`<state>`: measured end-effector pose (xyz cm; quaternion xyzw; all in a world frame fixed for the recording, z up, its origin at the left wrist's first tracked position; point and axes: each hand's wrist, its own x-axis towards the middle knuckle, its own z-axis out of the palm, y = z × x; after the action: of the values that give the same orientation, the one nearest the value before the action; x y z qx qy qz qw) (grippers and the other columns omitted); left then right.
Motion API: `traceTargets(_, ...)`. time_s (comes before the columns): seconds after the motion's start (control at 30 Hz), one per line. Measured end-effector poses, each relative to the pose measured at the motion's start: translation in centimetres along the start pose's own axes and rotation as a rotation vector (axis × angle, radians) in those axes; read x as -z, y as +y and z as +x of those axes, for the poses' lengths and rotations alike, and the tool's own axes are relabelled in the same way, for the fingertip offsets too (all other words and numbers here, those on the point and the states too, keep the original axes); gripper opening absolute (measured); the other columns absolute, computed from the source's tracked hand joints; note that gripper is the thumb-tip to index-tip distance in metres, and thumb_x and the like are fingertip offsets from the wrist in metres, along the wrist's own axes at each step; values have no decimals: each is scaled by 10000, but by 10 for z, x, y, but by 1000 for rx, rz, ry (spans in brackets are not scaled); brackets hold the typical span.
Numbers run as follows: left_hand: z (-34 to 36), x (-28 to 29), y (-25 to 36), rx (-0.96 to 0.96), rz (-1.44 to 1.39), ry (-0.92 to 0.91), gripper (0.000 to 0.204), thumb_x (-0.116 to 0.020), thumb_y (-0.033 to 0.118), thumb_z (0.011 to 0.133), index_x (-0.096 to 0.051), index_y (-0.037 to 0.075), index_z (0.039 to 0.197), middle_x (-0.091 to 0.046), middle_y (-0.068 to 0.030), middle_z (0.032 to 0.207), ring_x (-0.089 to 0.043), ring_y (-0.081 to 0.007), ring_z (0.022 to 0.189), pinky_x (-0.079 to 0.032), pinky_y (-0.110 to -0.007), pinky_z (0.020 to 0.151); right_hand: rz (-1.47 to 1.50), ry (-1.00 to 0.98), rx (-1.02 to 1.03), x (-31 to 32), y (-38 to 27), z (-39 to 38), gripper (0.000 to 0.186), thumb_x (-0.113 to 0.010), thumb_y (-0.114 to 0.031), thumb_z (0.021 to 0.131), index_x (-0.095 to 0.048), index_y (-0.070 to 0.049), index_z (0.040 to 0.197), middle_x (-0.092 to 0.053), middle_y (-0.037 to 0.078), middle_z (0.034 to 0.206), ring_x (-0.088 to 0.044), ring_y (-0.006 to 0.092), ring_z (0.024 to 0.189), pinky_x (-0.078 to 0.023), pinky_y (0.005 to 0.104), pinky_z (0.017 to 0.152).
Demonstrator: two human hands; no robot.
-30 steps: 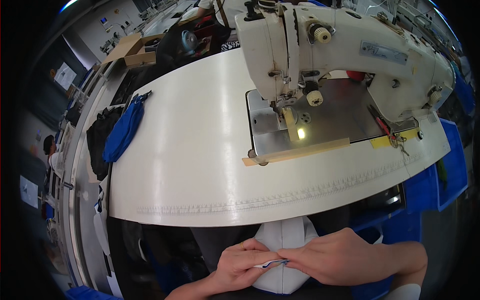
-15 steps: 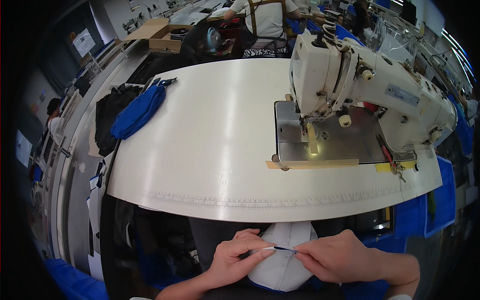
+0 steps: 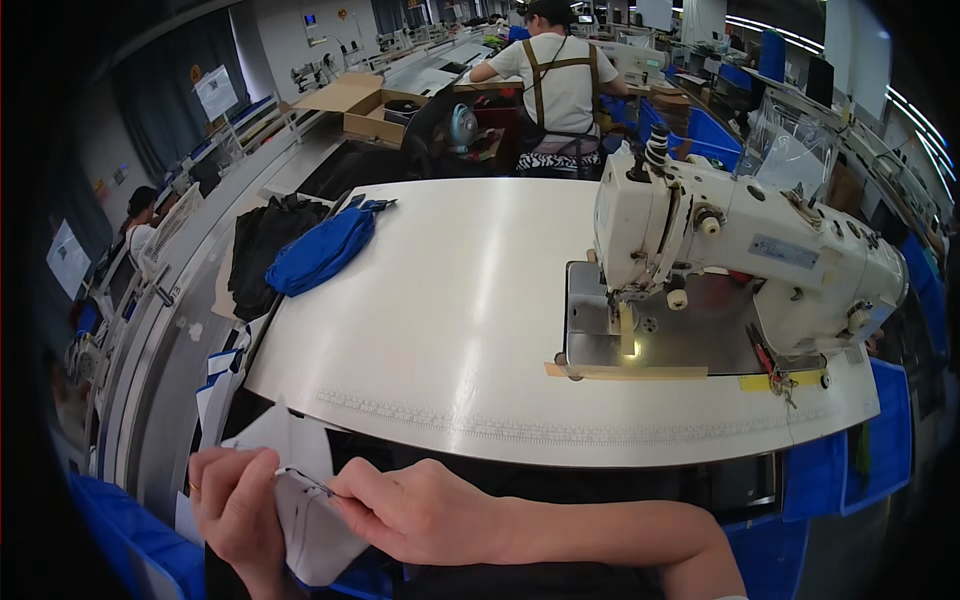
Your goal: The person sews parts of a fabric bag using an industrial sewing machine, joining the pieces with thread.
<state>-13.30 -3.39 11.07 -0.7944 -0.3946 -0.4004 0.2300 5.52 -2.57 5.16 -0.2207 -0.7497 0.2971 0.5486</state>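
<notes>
A white panelled fabric piece (image 3: 315, 535) with seams and a thin dark line along one edge is held up at the lower left, off the table's front edge. My left hand (image 3: 238, 515) is closed on its left side, fingers curled in. My right hand (image 3: 425, 512) pinches the end of the dark edge between thumb and fingertips, its forearm reaching across from the right. Below and behind my hands, part of the fabric is hidden. The white table (image 3: 430, 330) lies beyond, with a sewing machine (image 3: 690, 235) on its right side.
Blue folded fabric (image 3: 325, 250) and black fabric (image 3: 265, 245) lie at the table's left edge. White and blue pieces (image 3: 215, 395) hang below them. Red-handled snips (image 3: 765, 355) rest by the machine. Blue bins (image 3: 840, 450) stand right. A co-worker (image 3: 560, 85) sits ahead.
Both hands have moved left with the white fabric, from in front of the table's middle to its left front corner. The fabric is now tilted upward. The view has lifted, showing more of the room.
</notes>
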Motion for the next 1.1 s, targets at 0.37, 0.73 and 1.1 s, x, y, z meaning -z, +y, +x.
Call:
traceTargets(0.37,124,-268,58,-612,-758,-589,239,-729,103,748,-750,157,980,-596,1,798,-602,-164,724,-504,-300,625,374,658,-1038,139,54,-72,224,-545,-193,1006,-538,29,1034,-620,73,897,-642,124,757,-598,277,676)
traceTargets(0.73,149,-325,104,-264,-1093,-1062,288,-677,117,870,-653,65,1153,-670,-159,1088,-638,-264,998,-499,-368,867,428,677,-1380,212,64,-66,242,-581,-152,934,-589,89,949,-658,119,840,-682,181,715,-595,306,615)
traceTargets(1.1,139,-363,89,-547,-1097,-853,396,-668,239,856,-617,104,1224,-611,-133,1229,-556,-329,1163,-418,-429,1025,347,518,-1459,232,66,-55,250,-576,-165,923,-591,81,969,-660,152,831,-693,237,611,-578,306,517)
